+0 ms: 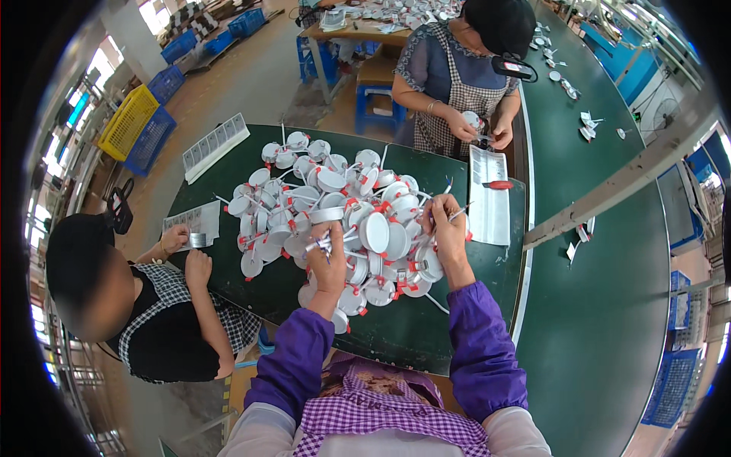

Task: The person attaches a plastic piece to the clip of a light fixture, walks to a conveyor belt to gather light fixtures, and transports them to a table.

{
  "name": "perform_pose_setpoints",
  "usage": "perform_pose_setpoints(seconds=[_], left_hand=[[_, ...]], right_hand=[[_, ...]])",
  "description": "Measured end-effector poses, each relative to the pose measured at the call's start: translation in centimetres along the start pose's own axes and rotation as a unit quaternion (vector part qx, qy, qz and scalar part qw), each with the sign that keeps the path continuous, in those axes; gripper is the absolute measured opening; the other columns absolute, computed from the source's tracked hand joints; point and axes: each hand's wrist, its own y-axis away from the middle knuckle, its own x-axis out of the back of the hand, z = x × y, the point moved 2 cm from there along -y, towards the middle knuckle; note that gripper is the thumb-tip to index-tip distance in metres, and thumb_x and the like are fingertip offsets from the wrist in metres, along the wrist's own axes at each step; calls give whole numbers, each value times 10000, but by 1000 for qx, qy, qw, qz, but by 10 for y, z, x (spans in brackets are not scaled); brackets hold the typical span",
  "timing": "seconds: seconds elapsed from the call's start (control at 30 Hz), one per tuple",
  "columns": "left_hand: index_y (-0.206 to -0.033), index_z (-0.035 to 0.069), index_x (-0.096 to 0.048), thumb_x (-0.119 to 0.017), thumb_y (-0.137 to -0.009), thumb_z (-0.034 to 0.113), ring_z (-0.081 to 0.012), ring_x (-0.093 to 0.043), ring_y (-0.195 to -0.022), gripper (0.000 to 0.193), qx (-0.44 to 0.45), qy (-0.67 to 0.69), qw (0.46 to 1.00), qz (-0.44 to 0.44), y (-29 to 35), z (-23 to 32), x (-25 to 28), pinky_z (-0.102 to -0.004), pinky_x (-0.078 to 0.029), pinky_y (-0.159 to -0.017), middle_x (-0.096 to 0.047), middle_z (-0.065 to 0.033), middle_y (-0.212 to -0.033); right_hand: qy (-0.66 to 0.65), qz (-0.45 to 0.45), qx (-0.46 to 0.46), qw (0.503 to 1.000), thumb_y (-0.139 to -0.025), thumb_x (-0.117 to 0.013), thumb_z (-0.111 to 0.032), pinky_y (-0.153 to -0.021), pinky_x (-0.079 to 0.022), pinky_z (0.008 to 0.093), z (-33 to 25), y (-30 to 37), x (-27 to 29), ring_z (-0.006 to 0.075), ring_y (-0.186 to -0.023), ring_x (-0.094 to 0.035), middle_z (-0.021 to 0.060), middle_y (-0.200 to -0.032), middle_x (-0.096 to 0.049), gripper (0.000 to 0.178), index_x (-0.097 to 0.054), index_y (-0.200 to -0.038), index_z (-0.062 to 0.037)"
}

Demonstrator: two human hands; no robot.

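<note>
A heap of round white downlights (374, 232) with red clips and white cables lies in front of me. At its near left edge my left hand (329, 263) is closed round wires (321, 245) with bared ends. A downlight (327, 215) touches the top of its fingers; whether they grip it too, I cannot tell. Over the right side of the heap, my right hand (449, 232) is closed in a pinch on a thin white cable (459, 213). The palm sides of both hands are partly hidden.
A green table (388, 335) bears the heap. Label sheets (489, 206) lie at right, with a red-handled tool (499, 185). Co-workers sit at left (164, 320) and opposite (464, 84), hands on small parts. A slanting post (609, 179) crosses the green conveyor (594, 305).
</note>
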Motion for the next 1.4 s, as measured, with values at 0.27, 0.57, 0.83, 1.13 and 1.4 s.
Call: perform_pose_setpoints(seconds=[0.27,0.57,0.83,1.13,1.4], left_hand=[[-988,39,-636,-664,-816,154,-300,-503,-956,209,-113,-130,985,-30,8,-15,-1,-389,-415,-819,-481,-147,-1065],[-1242,29,-480,-714,-782,288,-356,-431,-1124,578,-108,-116,981,-116,13,-27,15,-431,-366,-951,-432,-200,-1208],[-1363,54,-351,-787,-697,253,-373,-392,-1210,820,-133,-202,938,-248,5,-19,38,-422,-405,-957,-348,-206,-1306],[-1402,32,-288,-802,-611,160,-419,-330,-1272,952,-96,-277,878,-378,20,-10,79,-466,-356,-992,-250,-234,-1416],[-1433,21,-240,-807,-628,272,-431,-231,-1329,1016,-84,-262,917,-289,77,-39,131,-499,-223,-1069,-175,-270,-1461]], right_hand=[[120,8,-18,993,-970,-500,-241,-732,-402,259,30,19,39,109,-774,-503,78,-866,-598,248,-532,-847,-28],[224,45,64,971,-946,-534,-262,-829,-423,297,49,36,59,149,-897,-542,105,-1036,-618,242,-547,-922,-21],[250,81,-22,965,-894,-621,-303,-769,-448,277,49,72,67,125,-836,-548,40,-941,-597,401,-551,-1162,-13],[340,-83,-81,933,-728,-741,-130,-1045,-333,350,-3,95,75,265,-1243,-454,178,-1334,-489,750,-386,-1378,-11],[585,-155,-20,796,-796,-649,-42,-856,-480,333,-91,-14,88,252,-1027,-599,142,-1180,-600,487,-529,-1268,-36]])
